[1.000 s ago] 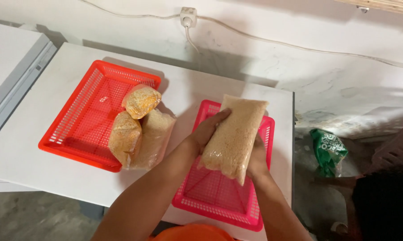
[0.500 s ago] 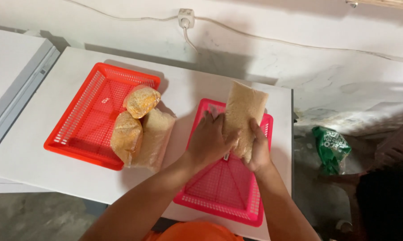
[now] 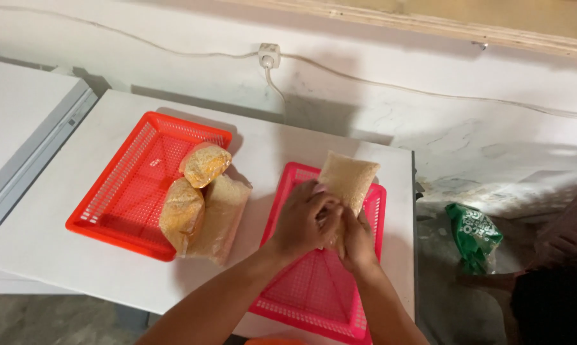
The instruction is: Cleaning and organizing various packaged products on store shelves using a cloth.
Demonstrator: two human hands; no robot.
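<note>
White table (image 3: 116, 268), both hands (image 3: 301, 220) clenched on grain bag (image 3: 349, 176) over pink basket (image 3: 314, 294), three bags (image 3: 202, 204) in red basket (image 3: 125, 185)

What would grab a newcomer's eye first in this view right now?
Both hands, the left hand and right hand, close together in a grip on a clear bag of pale grain, held over the pink basket tray at the table's right end. To its left, three more filled bags lean on the right edge of the red basket tray.
</note>
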